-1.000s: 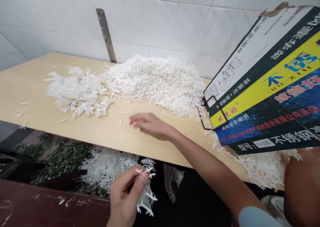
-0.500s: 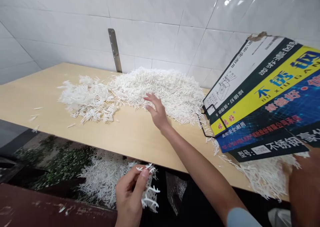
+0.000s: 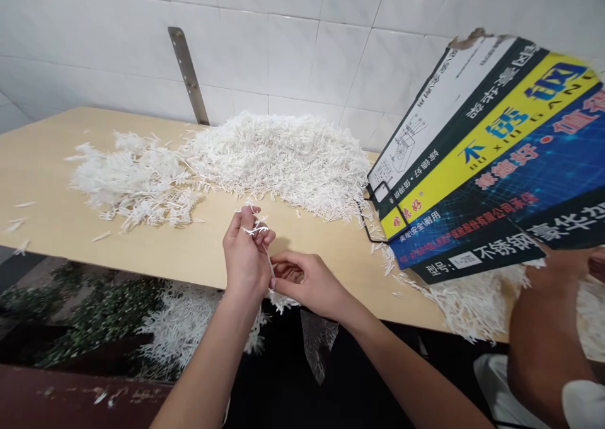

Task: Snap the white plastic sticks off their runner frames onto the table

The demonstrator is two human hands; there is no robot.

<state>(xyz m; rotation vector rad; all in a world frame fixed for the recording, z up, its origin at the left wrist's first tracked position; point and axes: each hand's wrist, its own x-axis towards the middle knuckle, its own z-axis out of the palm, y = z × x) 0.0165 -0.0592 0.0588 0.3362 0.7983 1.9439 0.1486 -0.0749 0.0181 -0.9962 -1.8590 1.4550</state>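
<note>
My left hand (image 3: 246,256) is raised over the front of the wooden table (image 3: 189,252), its fingers curled round a white branched plastic sprig (image 3: 258,230). Thin white tips stick out between those fingers. Close beside it, my right hand (image 3: 307,281) has thumb and fingers pinched together at the lower end of the sprig's strand; the exact contact is partly hidden. Behind both hands lies a large heap of small white plastic pieces (image 3: 283,161). A smaller, looser pile of white pieces (image 3: 132,180) spreads to the left.
A printed cardboard box panel (image 3: 491,145) leans at the right, with a black wire frame (image 3: 375,218) at its corner. Another person's arm (image 3: 543,322) shows behind it. White branched sprigs (image 3: 174,328) and green foliage (image 3: 104,315) lie below the table edge. A metal bracket (image 3: 189,79) stands against the wall.
My right hand has drawn back from the large heap to my left hand, its fingers closing. My left hand has risen with the sprig to above the table edge. The view has shifted right.
</note>
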